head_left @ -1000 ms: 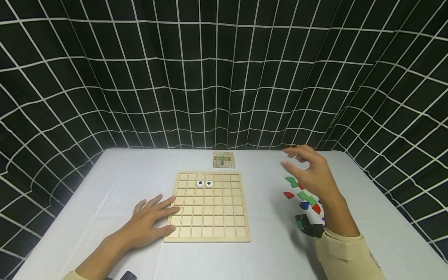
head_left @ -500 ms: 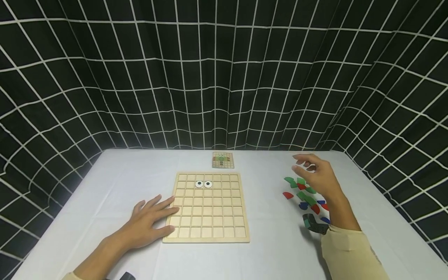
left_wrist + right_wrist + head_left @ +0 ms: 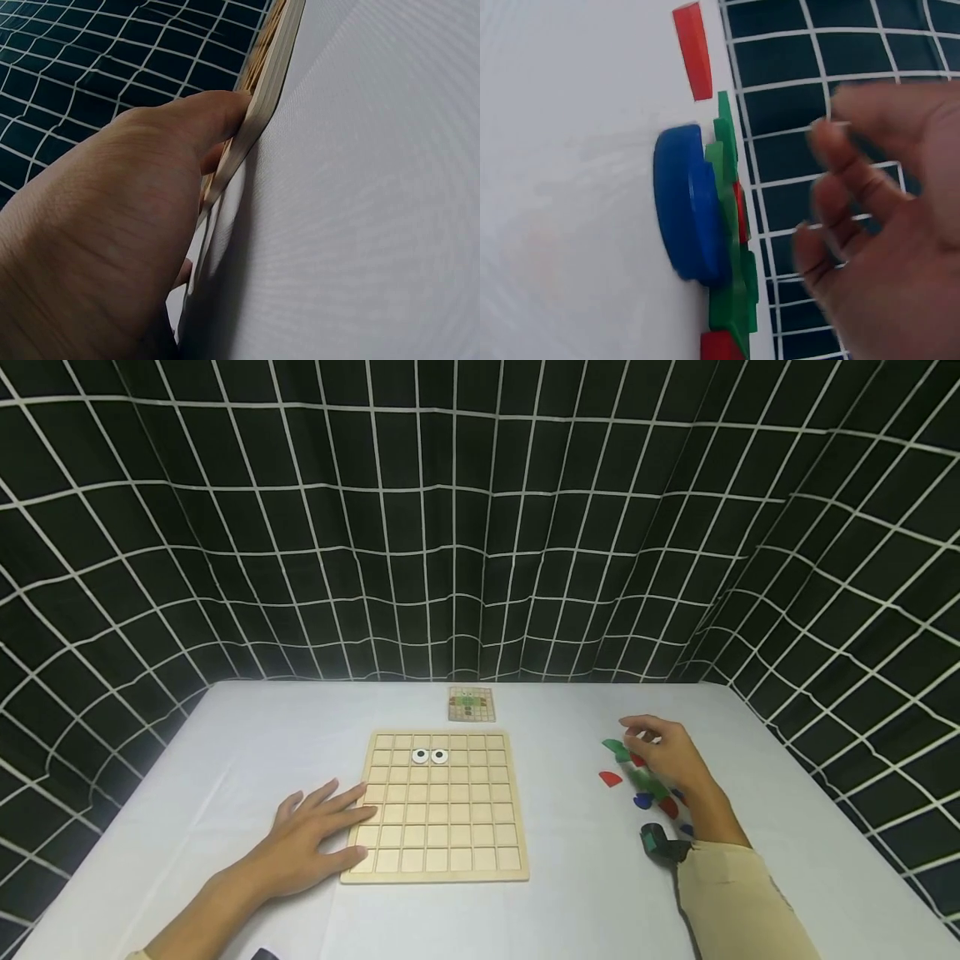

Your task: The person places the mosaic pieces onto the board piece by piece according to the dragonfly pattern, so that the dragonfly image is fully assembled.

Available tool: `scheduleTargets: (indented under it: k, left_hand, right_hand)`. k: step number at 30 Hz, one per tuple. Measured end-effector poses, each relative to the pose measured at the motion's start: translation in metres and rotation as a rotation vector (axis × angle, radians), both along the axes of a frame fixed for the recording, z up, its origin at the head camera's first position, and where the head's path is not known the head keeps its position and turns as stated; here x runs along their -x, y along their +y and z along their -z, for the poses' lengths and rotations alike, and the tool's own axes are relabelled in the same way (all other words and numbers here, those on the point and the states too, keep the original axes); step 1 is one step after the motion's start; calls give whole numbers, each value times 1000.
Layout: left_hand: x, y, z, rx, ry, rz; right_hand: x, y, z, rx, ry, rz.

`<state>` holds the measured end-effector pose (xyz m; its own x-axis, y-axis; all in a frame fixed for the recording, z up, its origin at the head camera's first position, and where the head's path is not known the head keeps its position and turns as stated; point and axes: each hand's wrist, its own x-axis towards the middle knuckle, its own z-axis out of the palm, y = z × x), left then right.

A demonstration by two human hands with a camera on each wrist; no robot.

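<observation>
A wooden grid board (image 3: 435, 836) lies flat, with two round eye pieces (image 3: 438, 757) side by side in its upper part. My left hand (image 3: 303, 839) rests at the board's left edge, fingers spread and fingertips over the rim; the left wrist view shows the thumb on the board's edge (image 3: 259, 112). Over a scatter of small flat coloured pieces hovers my right hand (image 3: 667, 756), its fingers loosely bent with nothing seen between them. Among those pieces are a red one (image 3: 611, 778), a blue one (image 3: 679, 202) and a green one (image 3: 613, 746). The hand and wrist hide some of them.
A small card (image 3: 472, 703) with a coloured picture on a grid lies behind the board. White cloth (image 3: 570, 877) covers the table. Black curtains with a white grid (image 3: 465, 527) surround its back and sides. A dark wrist device (image 3: 660, 845) sits under the right wrist.
My right hand first shifted slightly right, then came down and nearer over the coloured pieces. My left hand stays on the board's edge. The head view has turned slightly right.
</observation>
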<state>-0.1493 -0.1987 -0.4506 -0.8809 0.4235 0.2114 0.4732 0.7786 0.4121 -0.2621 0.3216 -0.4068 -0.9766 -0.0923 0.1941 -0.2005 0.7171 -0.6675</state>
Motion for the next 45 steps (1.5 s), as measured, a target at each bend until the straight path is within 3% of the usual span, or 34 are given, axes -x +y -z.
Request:
scheduleTargets:
  k: [4, 7, 16, 28, 35, 45]
  left_hand:
    - [0, 0, -1, 0, 4, 0]
    - [-1, 1, -2, -2, 3, 1]
    - [-2, 0, -1, -16, -12, -1]
    - [-2, 1, -2, -25, -10, 2]
    - [-1, -1, 0, -27, -3, 10]
    - [-1, -1, 1, -31, -11, 10]
  right_hand:
    - [1, 2, 5, -14, -116, 31]
    - [2, 2, 10, -33, -152, 40]
    - [4, -1, 20, -109, -166, 44]
    - [3, -2, 21, -155, -193, 44]
    - [2, -4, 18, -170, -155, -25]
    - [0, -6, 17, -227, -164, -60]
